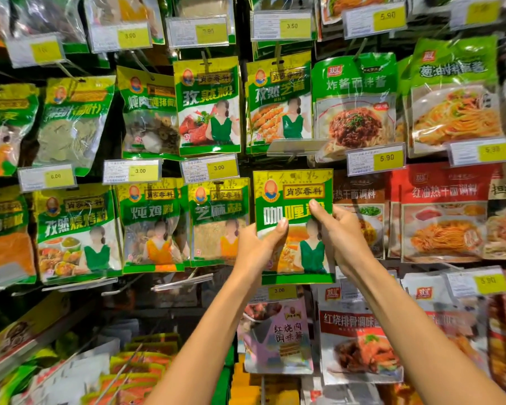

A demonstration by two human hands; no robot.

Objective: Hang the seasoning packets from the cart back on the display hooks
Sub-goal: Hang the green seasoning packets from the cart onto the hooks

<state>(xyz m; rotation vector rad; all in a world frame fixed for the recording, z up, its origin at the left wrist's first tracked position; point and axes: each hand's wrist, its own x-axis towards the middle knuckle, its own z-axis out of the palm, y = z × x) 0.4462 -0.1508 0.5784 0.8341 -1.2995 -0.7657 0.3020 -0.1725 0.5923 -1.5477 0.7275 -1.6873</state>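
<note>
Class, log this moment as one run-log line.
seasoning packet: held upright | left hand: grips its left edge | right hand: grips its right edge | hung: cannot tell

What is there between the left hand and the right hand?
In the head view, the seasoning packet, pinched by the left hand and the right hand.

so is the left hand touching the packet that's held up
Touching. The head view shows the left hand with its thumb pressed on the front of the packet, near its left edge.
</note>
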